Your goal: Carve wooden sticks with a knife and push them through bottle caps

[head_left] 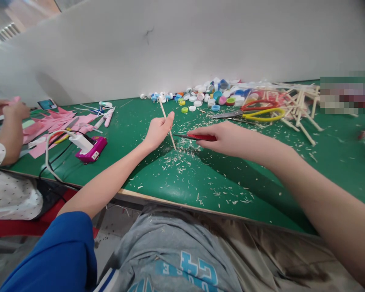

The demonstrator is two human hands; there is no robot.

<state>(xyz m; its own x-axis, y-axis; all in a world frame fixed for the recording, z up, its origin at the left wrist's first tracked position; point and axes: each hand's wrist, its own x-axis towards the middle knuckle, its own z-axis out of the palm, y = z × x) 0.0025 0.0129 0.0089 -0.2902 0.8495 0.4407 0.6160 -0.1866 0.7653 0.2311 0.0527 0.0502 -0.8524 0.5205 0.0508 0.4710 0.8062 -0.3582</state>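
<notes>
My left hand is closed around a thin wooden stick, which slants with its lower end near the green tabletop. Facing it, my right hand grips a red-handled craft knife. The thin dark blade points left and its tip is close to the stick; whether they touch, I cannot tell. Pale wood shavings lie scattered beneath and around both hands.
Colored bottle caps line the wall, beside orange and yellow-handled scissors and piled wooden sticks. At left are a magenta power strip with cables, pink paper, a phone and another person's hands.
</notes>
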